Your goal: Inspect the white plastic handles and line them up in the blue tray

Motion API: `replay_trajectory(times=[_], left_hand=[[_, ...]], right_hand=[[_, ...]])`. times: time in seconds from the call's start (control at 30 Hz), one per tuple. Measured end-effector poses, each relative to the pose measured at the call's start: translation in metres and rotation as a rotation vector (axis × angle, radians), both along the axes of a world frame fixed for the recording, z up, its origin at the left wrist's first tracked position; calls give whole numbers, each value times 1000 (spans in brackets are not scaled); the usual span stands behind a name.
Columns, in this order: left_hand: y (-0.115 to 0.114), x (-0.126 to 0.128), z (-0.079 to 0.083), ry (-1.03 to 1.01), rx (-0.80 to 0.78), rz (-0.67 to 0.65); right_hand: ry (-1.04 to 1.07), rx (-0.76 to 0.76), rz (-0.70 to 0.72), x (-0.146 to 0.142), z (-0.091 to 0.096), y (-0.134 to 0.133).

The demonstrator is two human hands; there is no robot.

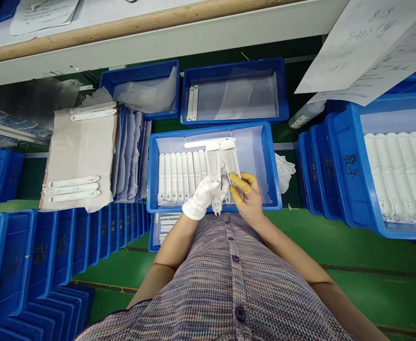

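Note:
My left hand [203,199], in a white glove, grips a white comb-like plastic part [213,166] that stands upright over a blue plastic tray [213,130]. My right hand [247,196], with yellow finger cots, pinches a second comb-like part [231,158] close beside the first. Both parts have fine parallel teeth or slots. Below them, a row of several similar white parts [179,177] lies side by side in the tray on a clear plastic liner. One long white strip [208,142] lies across the row's far end.
A beige cloth [80,151] with white strips lies at the left, beside plastic-lined bags [130,151]. Blue bins [44,246] stand stacked at the lower left. A bin of white parts [400,175] sits at the right, below handwritten papers [364,47]. A bottle [306,114] lies nearby.

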State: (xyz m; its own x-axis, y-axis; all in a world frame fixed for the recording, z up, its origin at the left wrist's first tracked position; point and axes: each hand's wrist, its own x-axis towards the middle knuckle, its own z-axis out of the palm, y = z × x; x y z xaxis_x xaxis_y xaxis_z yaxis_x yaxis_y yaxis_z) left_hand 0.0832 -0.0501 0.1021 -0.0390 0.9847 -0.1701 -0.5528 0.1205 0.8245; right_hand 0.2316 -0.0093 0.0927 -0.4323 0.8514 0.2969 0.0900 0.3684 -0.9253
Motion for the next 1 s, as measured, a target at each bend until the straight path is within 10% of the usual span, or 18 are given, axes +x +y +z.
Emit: replay_trajectory(times=[0.17, 0.33, 0.53, 0.73, 0.87, 1.0], left_hand=[[8, -6, -9, 108, -131, 91], [32, -22, -53, 659, -304, 303], [56, 1, -109, 980, -347, 138], [50, 16, -121, 1269, -409, 91], [34, 19, -126, 1794, -155, -174], [22, 23, -140, 1899, -14, -475]], right_hand=[[-105, 7, 42, 11, -17, 18], [-662, -132, 138, 22, -58, 71], [-922, -189, 296, 8, -105, 90], [-935, -123, 292, 5, -119, 89], [-895, -15, 192, -19, -118, 135], [-835, 91, 246, -74, -124, 182]])
